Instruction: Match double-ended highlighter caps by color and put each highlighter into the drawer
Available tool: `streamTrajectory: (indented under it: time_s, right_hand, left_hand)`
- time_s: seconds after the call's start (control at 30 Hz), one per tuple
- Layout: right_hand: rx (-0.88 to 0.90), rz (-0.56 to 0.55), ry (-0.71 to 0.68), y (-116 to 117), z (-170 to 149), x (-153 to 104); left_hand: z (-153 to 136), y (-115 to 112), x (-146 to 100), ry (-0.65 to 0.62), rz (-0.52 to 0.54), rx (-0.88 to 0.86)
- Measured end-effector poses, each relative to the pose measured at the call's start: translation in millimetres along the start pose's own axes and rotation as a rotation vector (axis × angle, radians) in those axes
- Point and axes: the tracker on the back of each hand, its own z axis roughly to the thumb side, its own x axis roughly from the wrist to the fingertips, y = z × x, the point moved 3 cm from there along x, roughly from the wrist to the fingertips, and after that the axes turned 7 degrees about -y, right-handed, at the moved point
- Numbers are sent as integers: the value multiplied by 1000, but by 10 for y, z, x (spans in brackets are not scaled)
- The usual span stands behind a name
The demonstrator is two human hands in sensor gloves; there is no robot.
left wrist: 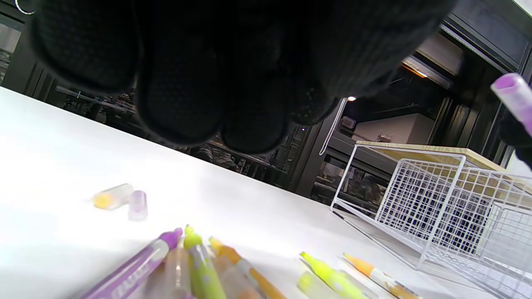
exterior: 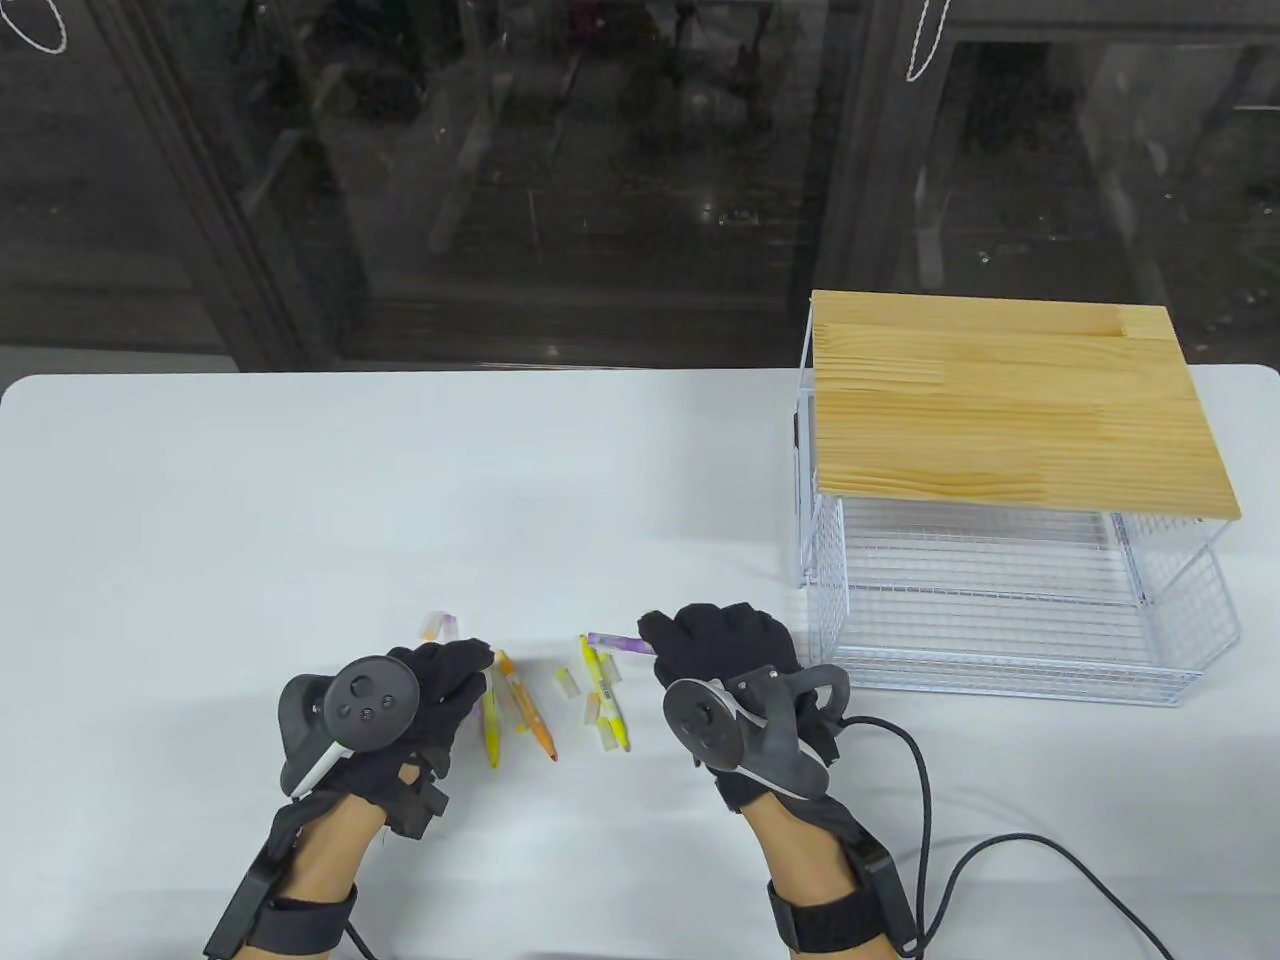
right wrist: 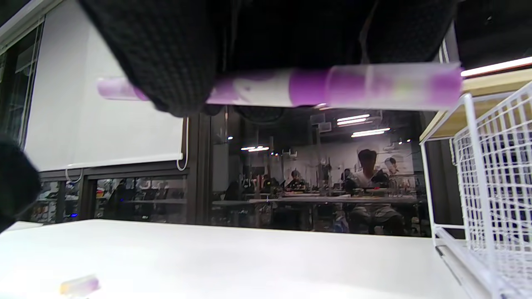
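Observation:
My right hand (exterior: 665,640) grips a purple highlighter (exterior: 618,642) just above the table, left of the drawer; it lies level under the fingers (right wrist: 166,62), with purple caps at both ends (right wrist: 291,87). My left hand (exterior: 465,665) hovers over the pile with fingers loosely curled (left wrist: 183,95), holding nothing. Below it lie a second purple highlighter (left wrist: 133,265), a yellow-green one (exterior: 490,725) and an orange one (exterior: 528,708). Another yellow highlighter (exterior: 606,695) lies between the hands. A yellow cap (left wrist: 112,196) and a purple cap (left wrist: 138,205) sit together farther back.
The white wire drawer (exterior: 1000,620) stands pulled out under its wooden-topped frame (exterior: 1010,400) at the right. Loose clear caps (exterior: 567,682) lie by the yellow highlighter. A black cable (exterior: 930,800) runs from my right wrist across the near table.

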Motion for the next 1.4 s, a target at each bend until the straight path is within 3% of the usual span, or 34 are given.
streamTrajectory:
  time_s: [0.6,1.1,1.4]
  right_hand:
    - [-31,-181,229,-443,-694,-192]
    - [-6,-133,417,-313,-1251,-331]
    - [11,-146,453,-340,-1366,-378]
  left_hand:
    - [-16,12,-4,18,-21,-20]
    - [-51,24,-12,33,-26,-35]
    - [-76,39,-21,45,-25,-41]
